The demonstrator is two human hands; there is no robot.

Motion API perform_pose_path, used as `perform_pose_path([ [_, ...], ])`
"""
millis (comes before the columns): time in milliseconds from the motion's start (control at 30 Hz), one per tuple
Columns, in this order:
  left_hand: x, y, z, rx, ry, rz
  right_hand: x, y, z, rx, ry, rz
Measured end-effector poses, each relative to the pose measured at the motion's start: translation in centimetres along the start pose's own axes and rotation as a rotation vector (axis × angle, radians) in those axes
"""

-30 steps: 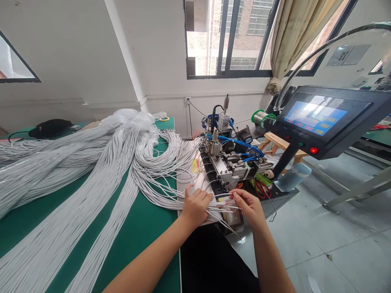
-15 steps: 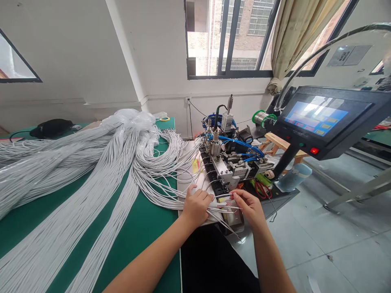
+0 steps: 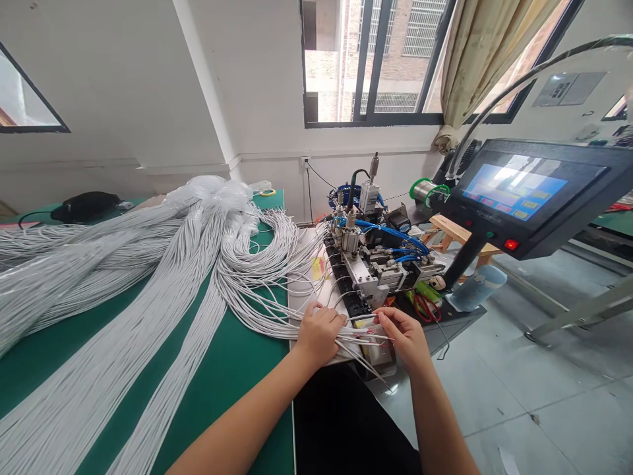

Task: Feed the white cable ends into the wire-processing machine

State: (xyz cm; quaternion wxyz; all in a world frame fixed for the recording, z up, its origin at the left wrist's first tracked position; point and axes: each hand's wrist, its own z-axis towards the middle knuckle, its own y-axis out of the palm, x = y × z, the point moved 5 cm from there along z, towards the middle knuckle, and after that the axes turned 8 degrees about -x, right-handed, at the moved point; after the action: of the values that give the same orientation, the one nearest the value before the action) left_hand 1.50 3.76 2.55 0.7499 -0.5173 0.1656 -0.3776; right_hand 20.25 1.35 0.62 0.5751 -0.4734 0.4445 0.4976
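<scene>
My left hand (image 3: 321,335) is closed over a bundle of white cables (image 3: 270,323) near the table's right edge. Several cable ends with thin reddish wires stick out to its right. My right hand (image 3: 403,333) pinches the tip of one cable, thumb against forefinger, just in front of the machine (image 3: 373,264). That machine has metal clamps, cylinders and blue air tubes. Cables from the bundle curve up to its black left side. Below the hands sits a small box (image 3: 380,353), partly hidden by the cable ends.
Long white cables under clear plastic (image 3: 212,191) spread across the green table (image 3: 262,396). A control screen (image 3: 519,191) leans in at the right. Behind the machine is a green-rimmed solder spool (image 3: 429,191). Red-handled pliers (image 3: 426,307) and a clear plastic container (image 3: 479,288) lie right of it.
Almost nothing differs. The view has shifted very slightly; both hands keep their places and their grip on the cables.
</scene>
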Motion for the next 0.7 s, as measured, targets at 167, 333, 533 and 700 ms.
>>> perform_pose_path([
  [167, 0.05, -0.47, -0.10, 0.044, -0.042, -0.020, -0.01, -0.15, -0.02, 0.069, -0.005, -0.024],
  [333, -0.02, -0.55, -0.29, 0.085, -0.070, -0.015, -0.34, -0.55, 0.11, 0.098, -0.021, -0.076],
  [533, -0.07, -0.37, -0.33, 0.085, -0.044, -0.016, -0.18, -0.89, 0.17, 0.044, -0.013, -0.154],
  [700, -0.02, -0.44, -0.32, 0.074, -0.043, -0.018, -0.10, -0.84, 0.16, 0.035, -0.009, -0.185],
])
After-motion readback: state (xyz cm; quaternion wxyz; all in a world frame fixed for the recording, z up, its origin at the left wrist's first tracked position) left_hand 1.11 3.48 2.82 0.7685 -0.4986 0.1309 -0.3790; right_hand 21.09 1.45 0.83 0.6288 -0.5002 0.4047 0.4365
